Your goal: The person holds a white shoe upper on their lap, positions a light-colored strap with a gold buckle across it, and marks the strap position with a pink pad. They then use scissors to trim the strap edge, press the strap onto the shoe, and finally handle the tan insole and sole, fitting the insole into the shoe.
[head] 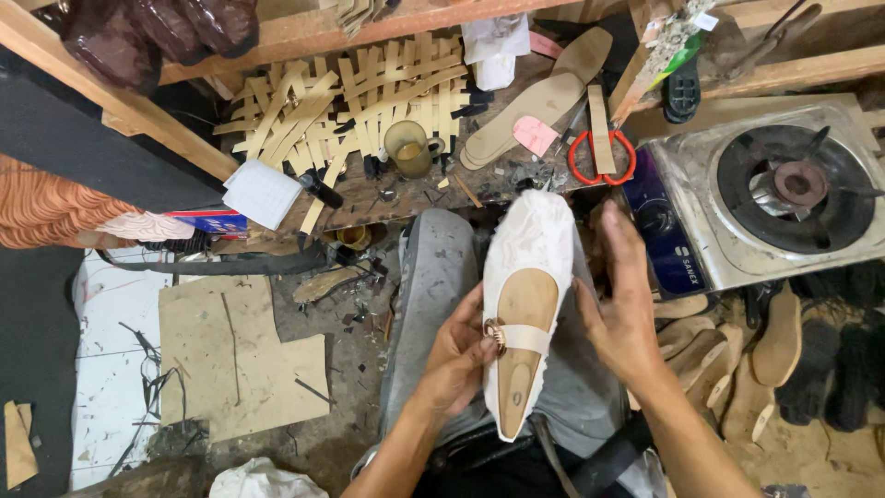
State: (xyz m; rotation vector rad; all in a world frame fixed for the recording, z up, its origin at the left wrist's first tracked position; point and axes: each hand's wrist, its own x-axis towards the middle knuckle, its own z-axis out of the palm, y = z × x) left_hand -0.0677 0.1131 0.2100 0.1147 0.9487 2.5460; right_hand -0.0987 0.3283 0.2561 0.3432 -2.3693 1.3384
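Note:
A white shoe upper on a wooden last point(524, 304) rests on my lap, toe pointing away from me. Its strap crosses the tan opening and ends in a small buckle at the left side. My left hand point(459, 355) grips the shoe's left side, thumb and fingers at the buckle. My right hand point(619, 304) lies flat against the shoe's right side, fingers stretched toward the toe.
A workbench ahead carries woven tan strips point(346, 101), a glass mug point(408, 148), insoles point(539, 97) and red-handled scissors point(601, 159). A gas stove point(770, 189) stands at the right. Shoe soles point(737, 369) lie on the floor right, cardboard sheets point(230, 355) left.

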